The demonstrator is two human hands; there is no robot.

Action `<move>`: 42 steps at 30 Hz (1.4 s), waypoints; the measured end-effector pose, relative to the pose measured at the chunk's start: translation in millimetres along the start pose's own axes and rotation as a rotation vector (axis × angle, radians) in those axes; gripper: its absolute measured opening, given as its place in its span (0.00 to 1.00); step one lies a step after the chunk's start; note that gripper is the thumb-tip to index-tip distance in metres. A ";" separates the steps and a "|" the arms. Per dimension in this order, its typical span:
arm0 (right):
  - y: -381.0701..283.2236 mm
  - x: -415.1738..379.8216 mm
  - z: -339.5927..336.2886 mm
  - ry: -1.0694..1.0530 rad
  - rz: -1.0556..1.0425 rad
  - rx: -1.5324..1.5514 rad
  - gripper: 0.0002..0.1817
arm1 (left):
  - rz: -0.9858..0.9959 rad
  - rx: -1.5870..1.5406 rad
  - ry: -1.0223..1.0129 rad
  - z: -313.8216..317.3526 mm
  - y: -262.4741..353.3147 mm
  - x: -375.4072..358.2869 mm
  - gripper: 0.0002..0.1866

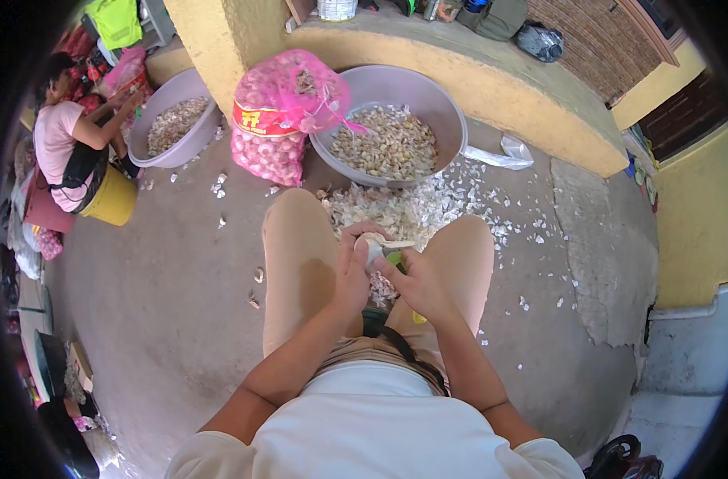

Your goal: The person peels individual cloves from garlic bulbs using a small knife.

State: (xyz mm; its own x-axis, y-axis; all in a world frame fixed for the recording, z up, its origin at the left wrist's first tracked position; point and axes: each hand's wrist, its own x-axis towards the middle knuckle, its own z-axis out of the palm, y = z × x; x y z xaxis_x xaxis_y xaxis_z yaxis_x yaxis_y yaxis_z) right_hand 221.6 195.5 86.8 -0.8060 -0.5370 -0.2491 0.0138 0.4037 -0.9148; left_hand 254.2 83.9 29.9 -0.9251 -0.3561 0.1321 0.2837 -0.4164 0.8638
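Between my knees, my left hand (353, 270) is closed around a whitish garlic bulb (371, 246). A pale stem-like piece sticks out from the bulb toward the right. My right hand (418, 286) meets it from the other side, its fingers closed on a small green tool (394, 258) whose working end I cannot make out. Loose garlic skins (382, 289) show on the floor below my hands. Just beyond my knees stands a grey tub (461, 132) holding many garlic cloves (388, 144).
A pink mesh sack of garlic (268, 152) leans against the tub. Papery skins (412, 206) litter the floor before it. At left a person (64, 140) sits on a yellow bucket (112, 195) beside another tub (206, 132). A yellow ledge (491, 92) runs behind.
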 end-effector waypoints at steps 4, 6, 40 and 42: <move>-3.9 -0.6 -2.9 0.018 -0.027 -0.103 0.22 | 0.048 0.041 -0.012 0.0 -2.3 -1.4 0.17; -3.4 -1.1 -3.5 0.013 -0.045 -0.098 0.22 | 0.060 0.031 -0.002 2.3 -1.8 -3.6 0.16; -9.0 14.4 -19.7 -0.077 -0.058 -0.233 0.25 | -0.333 -0.423 0.046 -5.5 8.8 19.3 0.14; -4.6 18.7 -16.3 -0.017 -0.077 -0.239 0.26 | -0.301 -0.428 0.025 -0.6 9.1 19.5 0.14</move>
State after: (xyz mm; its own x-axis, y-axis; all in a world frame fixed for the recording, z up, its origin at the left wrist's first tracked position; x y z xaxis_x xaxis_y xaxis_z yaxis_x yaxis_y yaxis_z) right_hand 196.8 195.7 91.6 -0.7893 -0.5844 -0.1883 -0.1895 0.5236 -0.8306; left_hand 238.8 72.6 40.0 -0.9766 -0.1863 -0.1075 0.0893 -0.8058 0.5854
